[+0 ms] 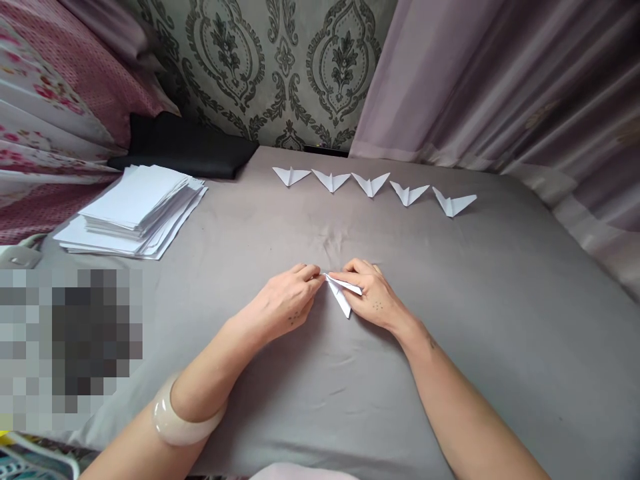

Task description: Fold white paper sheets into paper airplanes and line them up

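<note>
1. Pinching a small folded white paper (pixel 344 293) between them, the left hand (pixel 285 303) and the right hand (pixel 373 299) meet fingertip to fingertip on the grey bed sheet (pixel 500 320).
2. The left hand is closed at thumb and forefinger on the paper's near tip; its other fingers curl under and are hidden.
3. The right hand lies flat over the paper, fingers pressed down on it, so most of the fold is covered; only a pointed flap shows between the hands.
4. The exact shape of the fold is hard to make out; it looks like a half-made dart.
5. Well beyond the fingertips, five finished paper planes (pixel 371 183) sit in a row.
6. Far to the left of the left hand lies a stack of white sheets (pixel 135 210), with a dark cushion (pixel 190 147) behind it.
7. A pale bangle (pixel 175 427) rings the left wrist.
8. A pixelated patch hides the area left of that arm.
</note>
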Available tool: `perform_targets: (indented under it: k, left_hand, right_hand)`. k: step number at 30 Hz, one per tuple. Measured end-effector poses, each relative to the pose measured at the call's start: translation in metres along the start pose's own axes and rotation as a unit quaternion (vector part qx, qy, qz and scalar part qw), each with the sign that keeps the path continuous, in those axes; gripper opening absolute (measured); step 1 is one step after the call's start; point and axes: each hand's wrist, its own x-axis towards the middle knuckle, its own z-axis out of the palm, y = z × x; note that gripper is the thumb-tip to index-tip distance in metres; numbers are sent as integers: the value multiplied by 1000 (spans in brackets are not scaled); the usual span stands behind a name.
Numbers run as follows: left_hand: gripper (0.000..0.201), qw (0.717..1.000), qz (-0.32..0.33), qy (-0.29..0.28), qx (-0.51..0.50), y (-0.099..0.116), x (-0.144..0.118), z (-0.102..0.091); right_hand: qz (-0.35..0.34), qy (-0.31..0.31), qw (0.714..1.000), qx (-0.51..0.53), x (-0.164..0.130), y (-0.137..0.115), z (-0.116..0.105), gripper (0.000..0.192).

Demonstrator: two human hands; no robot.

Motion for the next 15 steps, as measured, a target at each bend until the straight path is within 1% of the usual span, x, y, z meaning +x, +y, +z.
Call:
perform_targets:
  k: [3,8,12,15]
  left_hand:
    - [32,1000,5,2,13,1,0,1]
    - [31,1000,9,7,16,0,1,3]
    - [29,1000,13,12,0,0,3,3]
    - [28,1000,7,8,-8,1,4,3]
  right_hand:
    - [11,6,1000,15,1,-1,0,35]
    - [20,7,999,40,1,-2,-1,32]
    - [-3,13,999,37,2,2,0,28]
    - [-23,5,999,24,2,4,0,26]
